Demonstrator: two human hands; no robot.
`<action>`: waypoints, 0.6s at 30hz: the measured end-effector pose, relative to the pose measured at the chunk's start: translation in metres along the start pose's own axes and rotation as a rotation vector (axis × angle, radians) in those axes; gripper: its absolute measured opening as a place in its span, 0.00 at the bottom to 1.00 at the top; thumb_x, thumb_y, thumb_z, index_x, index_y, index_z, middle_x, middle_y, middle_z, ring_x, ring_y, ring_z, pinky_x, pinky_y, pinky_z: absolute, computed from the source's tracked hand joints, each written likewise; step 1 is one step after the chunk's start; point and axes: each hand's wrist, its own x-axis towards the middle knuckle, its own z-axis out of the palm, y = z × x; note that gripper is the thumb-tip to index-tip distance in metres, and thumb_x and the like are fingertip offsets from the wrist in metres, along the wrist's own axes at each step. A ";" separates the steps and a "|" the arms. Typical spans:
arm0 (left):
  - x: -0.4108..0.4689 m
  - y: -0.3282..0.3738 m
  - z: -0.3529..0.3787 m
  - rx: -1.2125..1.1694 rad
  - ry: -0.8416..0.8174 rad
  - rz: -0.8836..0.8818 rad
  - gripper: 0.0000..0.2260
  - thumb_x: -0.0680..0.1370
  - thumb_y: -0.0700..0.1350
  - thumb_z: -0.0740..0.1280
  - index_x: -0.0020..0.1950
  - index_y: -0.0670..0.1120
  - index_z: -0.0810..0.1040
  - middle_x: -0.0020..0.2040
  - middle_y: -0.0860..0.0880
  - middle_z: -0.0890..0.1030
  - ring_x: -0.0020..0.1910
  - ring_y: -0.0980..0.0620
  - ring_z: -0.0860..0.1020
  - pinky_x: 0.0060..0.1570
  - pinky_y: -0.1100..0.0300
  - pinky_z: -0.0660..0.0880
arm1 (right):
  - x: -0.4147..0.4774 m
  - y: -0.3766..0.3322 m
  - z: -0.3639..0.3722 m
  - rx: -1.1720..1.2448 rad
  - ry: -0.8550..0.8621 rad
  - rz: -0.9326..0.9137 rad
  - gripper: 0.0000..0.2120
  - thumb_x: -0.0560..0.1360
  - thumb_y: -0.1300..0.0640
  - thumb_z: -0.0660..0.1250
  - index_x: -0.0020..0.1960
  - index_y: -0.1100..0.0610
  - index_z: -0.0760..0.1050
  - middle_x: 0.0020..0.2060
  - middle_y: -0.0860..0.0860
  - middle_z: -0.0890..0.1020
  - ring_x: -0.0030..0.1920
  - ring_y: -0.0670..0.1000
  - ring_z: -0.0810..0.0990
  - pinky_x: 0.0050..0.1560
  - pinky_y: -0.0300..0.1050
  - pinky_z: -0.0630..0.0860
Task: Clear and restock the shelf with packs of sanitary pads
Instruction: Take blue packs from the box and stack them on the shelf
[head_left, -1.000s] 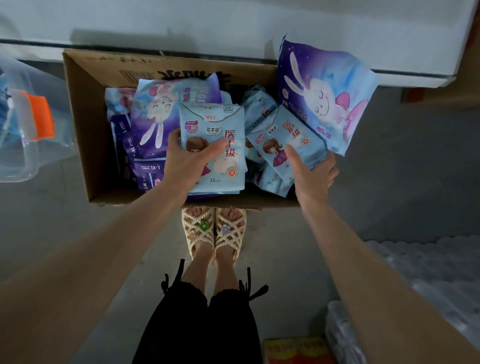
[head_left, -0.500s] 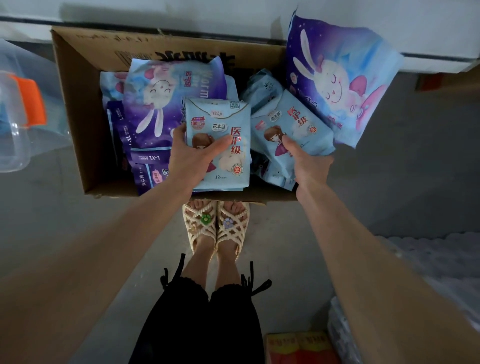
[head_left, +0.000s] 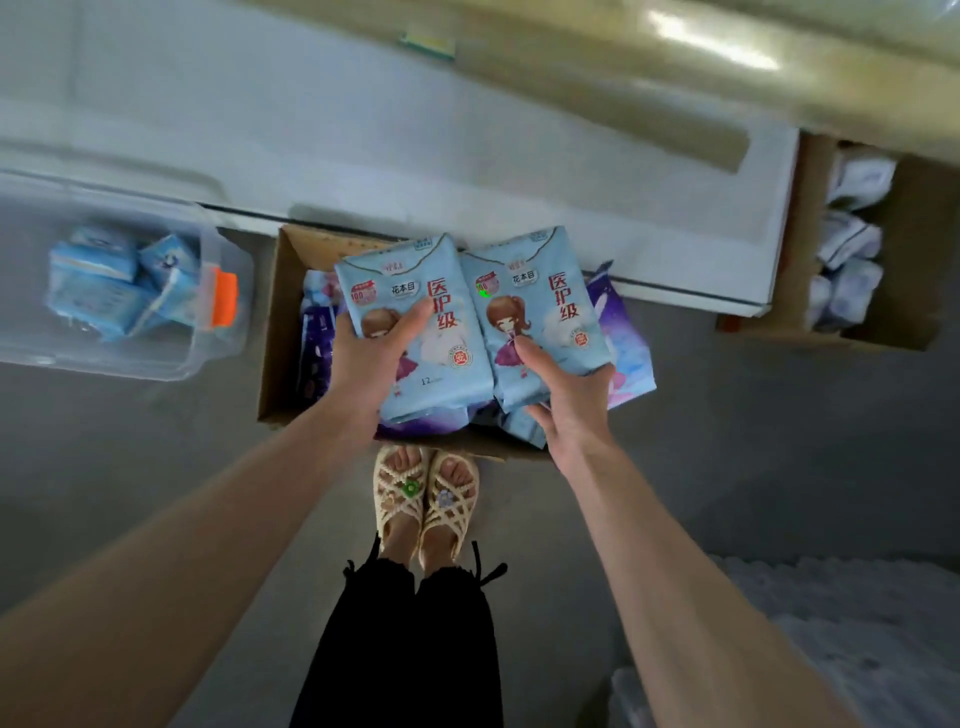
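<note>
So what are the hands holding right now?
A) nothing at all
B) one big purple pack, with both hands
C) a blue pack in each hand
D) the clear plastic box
C: the left hand grips one blue pack and the right hand grips a second blue pack, side by side above the cardboard box.

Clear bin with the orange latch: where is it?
The bin sits on the floor at the head view's left, beside the nearer cardboard box.

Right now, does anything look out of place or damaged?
Only the purple pack: it juts past the box's right side instead of lying inside. The blue packs in the left hand and right hand look undamaged.
</note>
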 end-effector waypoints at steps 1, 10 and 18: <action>-0.012 0.017 -0.003 -0.001 0.007 0.029 0.34 0.63 0.57 0.79 0.64 0.47 0.75 0.54 0.51 0.84 0.50 0.53 0.84 0.50 0.51 0.81 | -0.013 -0.012 0.004 -0.008 -0.012 -0.015 0.41 0.64 0.59 0.81 0.70 0.53 0.63 0.56 0.49 0.82 0.54 0.50 0.83 0.56 0.60 0.79; -0.145 0.163 -0.066 -0.093 -0.009 0.250 0.43 0.54 0.64 0.81 0.62 0.42 0.75 0.52 0.44 0.84 0.51 0.42 0.84 0.48 0.42 0.81 | -0.172 -0.136 0.031 -0.183 -0.305 -0.187 0.21 0.65 0.63 0.78 0.56 0.59 0.76 0.48 0.52 0.85 0.48 0.49 0.84 0.48 0.45 0.81; -0.276 0.278 -0.122 -0.181 -0.072 0.464 0.27 0.67 0.48 0.79 0.59 0.36 0.76 0.51 0.43 0.84 0.38 0.53 0.84 0.34 0.61 0.79 | -0.309 -0.216 0.059 -0.299 -0.533 -0.390 0.44 0.59 0.57 0.83 0.70 0.62 0.66 0.56 0.54 0.82 0.55 0.55 0.83 0.48 0.47 0.80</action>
